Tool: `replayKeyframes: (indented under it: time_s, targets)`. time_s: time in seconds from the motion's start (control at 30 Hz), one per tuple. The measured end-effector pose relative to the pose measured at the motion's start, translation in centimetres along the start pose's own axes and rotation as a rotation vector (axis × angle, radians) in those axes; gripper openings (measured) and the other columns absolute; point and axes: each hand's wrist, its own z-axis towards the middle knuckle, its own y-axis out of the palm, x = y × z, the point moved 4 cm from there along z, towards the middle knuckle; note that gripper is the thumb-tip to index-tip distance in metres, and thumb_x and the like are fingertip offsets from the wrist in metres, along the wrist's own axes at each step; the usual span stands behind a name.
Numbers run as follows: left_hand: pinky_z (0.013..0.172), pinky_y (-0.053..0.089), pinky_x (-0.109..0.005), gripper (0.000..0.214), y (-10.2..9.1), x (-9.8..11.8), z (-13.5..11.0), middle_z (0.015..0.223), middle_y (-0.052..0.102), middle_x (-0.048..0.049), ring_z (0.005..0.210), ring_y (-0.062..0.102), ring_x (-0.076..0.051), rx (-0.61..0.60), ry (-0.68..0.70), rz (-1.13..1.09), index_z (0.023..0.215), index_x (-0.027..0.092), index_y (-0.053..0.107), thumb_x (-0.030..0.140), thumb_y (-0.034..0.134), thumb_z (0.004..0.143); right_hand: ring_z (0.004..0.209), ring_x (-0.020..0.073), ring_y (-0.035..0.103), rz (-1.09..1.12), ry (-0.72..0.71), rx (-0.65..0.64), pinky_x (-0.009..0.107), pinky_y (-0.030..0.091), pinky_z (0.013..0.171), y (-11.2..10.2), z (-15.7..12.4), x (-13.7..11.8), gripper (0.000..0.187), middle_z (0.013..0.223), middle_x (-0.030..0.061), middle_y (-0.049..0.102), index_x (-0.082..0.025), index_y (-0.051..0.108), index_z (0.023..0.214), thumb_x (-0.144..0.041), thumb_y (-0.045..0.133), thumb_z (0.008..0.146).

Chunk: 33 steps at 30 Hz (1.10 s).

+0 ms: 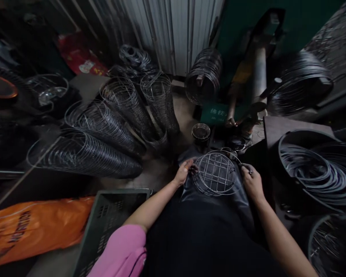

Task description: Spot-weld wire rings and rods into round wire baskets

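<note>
A round wire grate [217, 169] with a crossed-bar grid lies over the dark apron [164, 227] on my lap. My left hand [184, 173] is closed on its left edge, where more wire rims show beneath, as if several grates were stacked. On the other side, my right hand [251, 181] is closed around the edge of a thin wire ring [238, 157] that overlaps the grate's upper right. Some fingertips of both hands are hard to make out in the dim light.
Tall stacks of wire rings [109, 154] lean on the left. A green crate [103, 215] and an orange sack [46, 227] are nearer. Ahead stands a green machine [215, 113] with a metal bar [259, 73]. At right, a black tub [282, 154] holds wire rings.
</note>
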Motion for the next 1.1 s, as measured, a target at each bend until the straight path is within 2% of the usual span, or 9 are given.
replayKeyframes:
  time_s: [0.13,0.3,0.37,0.5,0.6,0.7,0.83,1.0,1.1]
  targets:
    - [0.047,0.032,-0.019,0.055,0.0,-0.2,0.1,0.067,0.063,0.0001,0.053,0.056,-0.009,0.035,0.002,-0.007,0.103,0.015,0.061,0.056,0.064,0.065,0.082,0.0239,0.061,-0.043,0.091,-0.049,0.035,0.047,0.074,1.9,-0.8,1.3,0.039,0.084,0.0111,0.068,-0.013,0.065,0.091,-0.043,0.046,0.074]
    - [0.046,0.032,-0.02,0.053,0.1,-0.1,0.3,0.068,0.065,-0.0013,0.052,0.054,-0.009,0.012,0.012,0.044,0.105,0.015,0.061,0.053,0.063,0.069,0.1,0.0253,0.058,0.027,0.128,-0.131,0.037,0.045,0.087,2.3,-1.7,2.7,0.051,0.108,0.0134,0.065,-0.012,0.06,0.112,-0.046,0.05,0.075]
    - [0.05,0.037,-0.021,0.052,0.2,-0.1,0.5,0.068,0.066,-0.0015,0.054,0.055,-0.01,-0.023,0.016,0.086,0.108,0.015,0.06,0.049,0.064,0.069,0.104,0.0254,0.057,0.047,0.145,-0.139,0.038,0.043,0.091,2.4,-2.2,2.9,0.055,0.112,0.0131,0.063,-0.012,0.057,0.118,-0.046,0.052,0.074]
    - [0.081,0.045,-0.03,0.053,0.5,0.1,0.9,0.093,0.069,-0.0061,0.086,0.062,-0.019,-0.11,0.074,0.153,0.112,0.016,0.06,0.043,0.067,0.068,0.104,0.026,0.057,0.091,0.161,-0.146,0.039,0.042,0.094,2.8,-2.3,2.6,0.055,0.109,0.0128,0.065,-0.012,0.059,0.116,-0.046,0.053,0.073]
    - [0.1,0.035,-0.037,0.049,0.5,0.5,1.2,0.116,0.062,-0.0072,0.112,0.052,-0.024,-0.124,0.13,0.265,0.113,0.017,0.06,0.042,0.065,0.071,0.104,0.0262,0.058,0.125,0.136,-0.162,0.04,0.041,0.095,3.1,-1.9,2.3,0.05,0.104,0.0114,0.067,-0.014,0.063,0.111,-0.045,0.053,0.073]
    - [0.108,0.025,-0.039,0.045,0.5,1.1,1.3,0.124,0.057,-0.0055,0.122,0.044,-0.025,-0.152,0.147,0.389,0.114,0.018,0.06,0.039,0.062,0.074,0.103,0.0267,0.059,0.137,0.122,-0.177,0.042,0.041,0.095,3.2,-1.7,2.5,0.046,0.102,0.0104,0.068,-0.015,0.065,0.107,-0.044,0.054,0.073]
    - [0.107,0.027,-0.038,0.04,0.7,1.7,1.0,0.118,0.061,-0.0031,0.12,0.047,-0.024,-0.196,0.139,0.465,0.113,0.021,0.061,0.035,0.062,0.075,0.102,0.0257,0.06,0.135,0.107,-0.165,0.041,0.043,0.094,3.3,-2.0,2.9,0.044,0.101,0.0089,0.069,-0.016,0.065,0.108,-0.041,0.053,0.075]
    - [0.097,0.038,-0.036,0.044,0.7,1.4,0.9,0.091,0.07,-0.0045,0.106,0.056,-0.024,-0.161,0.068,0.412,0.117,0.018,0.058,0.033,0.06,0.076,0.102,0.0258,0.06,0.103,0.051,-0.112,0.041,0.043,0.093,3.3,-2.3,2.8,0.043,0.107,0.0093,0.067,-0.015,0.063,0.111,-0.037,0.05,0.076]
    - [0.097,0.038,-0.037,0.047,0.8,1.2,0.8,0.09,0.07,-0.0047,0.107,0.055,-0.024,-0.164,0.057,0.406,0.118,0.017,0.057,0.035,0.06,0.075,0.104,0.0253,0.059,0.074,0.016,-0.103,0.041,0.043,0.094,3.3,-2.3,2.9,0.042,0.111,0.0077,0.065,-0.018,0.062,0.113,-0.035,0.05,0.076]
